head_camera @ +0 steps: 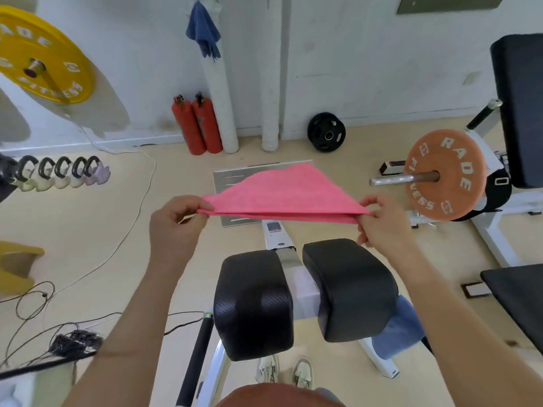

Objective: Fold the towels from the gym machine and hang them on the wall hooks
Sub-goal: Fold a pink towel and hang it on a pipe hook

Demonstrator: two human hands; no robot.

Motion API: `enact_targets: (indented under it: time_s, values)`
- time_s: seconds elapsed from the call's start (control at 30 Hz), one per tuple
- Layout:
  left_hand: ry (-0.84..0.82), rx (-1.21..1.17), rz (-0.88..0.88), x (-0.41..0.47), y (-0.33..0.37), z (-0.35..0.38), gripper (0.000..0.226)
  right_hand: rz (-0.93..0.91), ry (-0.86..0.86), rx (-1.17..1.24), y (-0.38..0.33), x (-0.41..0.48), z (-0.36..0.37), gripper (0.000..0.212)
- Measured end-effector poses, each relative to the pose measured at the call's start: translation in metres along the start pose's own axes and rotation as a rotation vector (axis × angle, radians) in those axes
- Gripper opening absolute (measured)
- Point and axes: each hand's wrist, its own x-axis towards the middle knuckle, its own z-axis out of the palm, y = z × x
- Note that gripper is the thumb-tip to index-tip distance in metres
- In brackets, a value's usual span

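Holding pink towel (286, 192) taut, long edge left-right, between both hands (176, 223).

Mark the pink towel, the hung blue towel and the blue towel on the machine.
pink towel (282, 192), head view, middle of upper layer.
hung blue towel (202, 29), head view, bunched middle.
blue towel on the machine (402, 327), head view, visible middle.

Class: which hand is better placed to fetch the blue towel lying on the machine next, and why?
Probably the right hand: the blue towel lies beside the right black pad, beneath that forearm. Both it and the left hand are busy pinching the pink towel.
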Motion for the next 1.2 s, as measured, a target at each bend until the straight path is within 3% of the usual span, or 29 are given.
enact_targets:
  time_s: [0.2,0.33,0.47,0.53,0.67,0.77,0.83,0.93,1.1,1.2]
  values:
    - [-0.099,0.163,-0.592,-0.077,-0.105,-0.014,0.029,0.357,-0.419,0.038,0.098,-0.033,0.059,0.033]
    - [-0.220,-0.033,-0.984,-0.114,-0.139,-0.027,0.020,0.502,-0.497,0.075,0.132,-0.048,0.076,0.017]
    - [-0.154,-0.123,-1.023,-0.119,-0.142,-0.027,0.016,0.492,-0.468,-0.066,0.145,-0.046,0.081,0.022]
    - [-0.143,-0.115,-1.008,-0.116,-0.141,-0.023,0.023,0.503,-0.469,-0.085,0.146,-0.044,0.079,0.014]
    - [0.001,0.008,-0.928,-0.114,-0.143,-0.013,0.022,0.623,-0.368,0.103,0.151,-0.042,0.077,0.022]
    - [0.064,-0.018,-0.931,-0.119,-0.147,-0.005,0.010,0.703,-0.249,0.262,0.155,-0.047,0.086,0.012]
    - [0.116,-0.056,-0.934,-0.123,-0.148,-0.003,0.004,0.782,-0.198,0.343,0.157,-0.051,0.094,0.017]
    - [0.138,-0.066,-0.929,-0.130,-0.150,-0.003,0.013,0.881,-0.177,0.421,0.157,-0.058,0.099,0.025]
    - [0.176,-0.167,-0.952,-0.133,-0.145,-0.008,0.022,1.058,-0.185,0.523,0.166,-0.065,0.099,0.014]
    - [0.173,-0.261,-0.982,-0.133,-0.146,-0.011,0.019,1.061,-0.205,0.444,0.170,-0.070,0.099,0.011]
